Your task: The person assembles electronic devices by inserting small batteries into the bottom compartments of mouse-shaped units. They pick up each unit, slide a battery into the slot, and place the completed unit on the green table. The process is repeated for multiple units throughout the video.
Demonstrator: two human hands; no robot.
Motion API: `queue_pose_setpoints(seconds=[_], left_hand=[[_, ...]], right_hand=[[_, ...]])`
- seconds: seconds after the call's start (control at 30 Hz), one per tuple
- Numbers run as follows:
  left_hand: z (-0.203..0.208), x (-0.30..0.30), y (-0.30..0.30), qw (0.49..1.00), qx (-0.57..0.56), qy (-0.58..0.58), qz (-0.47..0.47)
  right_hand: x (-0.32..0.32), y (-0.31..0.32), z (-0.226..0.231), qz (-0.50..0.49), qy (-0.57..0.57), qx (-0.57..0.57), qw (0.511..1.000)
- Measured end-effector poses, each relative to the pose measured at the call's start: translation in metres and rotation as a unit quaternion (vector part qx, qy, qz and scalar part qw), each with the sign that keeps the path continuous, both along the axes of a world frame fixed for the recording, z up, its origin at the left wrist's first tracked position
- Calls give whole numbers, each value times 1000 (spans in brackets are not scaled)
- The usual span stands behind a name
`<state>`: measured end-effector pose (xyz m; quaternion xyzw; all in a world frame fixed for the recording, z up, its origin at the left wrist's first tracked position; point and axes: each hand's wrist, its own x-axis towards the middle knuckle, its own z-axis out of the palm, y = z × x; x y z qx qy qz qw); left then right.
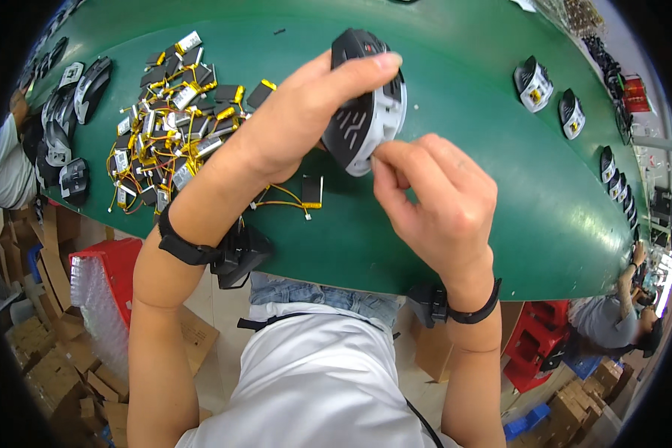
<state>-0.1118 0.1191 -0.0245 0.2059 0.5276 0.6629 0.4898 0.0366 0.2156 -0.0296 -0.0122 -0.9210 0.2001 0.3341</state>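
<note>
My left hand (299,112) is wrapped round a black-and-white curved plastic housing (387,119), its thumb lying across the top. The housing is raised over the green table and tilted, with slots in its black face. At the housing's lower white edge, my right hand (440,198) has thumb and forefinger pinched together. Whatever lies between those fingertips is hidden. Beneath my left forearm a large heap of small silver and black battery packs (183,97) with yellow tape and thin wires lies on the table. One loose battery pack (312,191) rests apart, near my left wrist.
Similar housings (75,97) are grouped at the table's left, and more (534,84) stand along the right side. The green table (500,246) curves away ahead. Red bins (534,340) and cardboard boxes (52,358) sit below its edge. Other people (612,321) are at both sides.
</note>
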Motion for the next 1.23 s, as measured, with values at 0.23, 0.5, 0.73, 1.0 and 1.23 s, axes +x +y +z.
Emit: queue_pose_setpoints(seconds=[0.23,0.5,0.73,1.0,1.23], left_hand=[[2,-8,-3,1000,-16,8,-20],[-6,-7,-2,995,34,-90,-14],[-7,-3,1,995,24,-51,81],[-2,18,5,991,72,60,98],[24,28,10,977,172,93,87]], right_hand=[[-6,-4,-3,-15,14,4,1000],[-7,2,-3,6,-26,-104,994],[-1,-17,6,-9,-12,-48,999],[14,-7,8,14,13,-50,999],[31,0,19,-3,38,-463,886]])
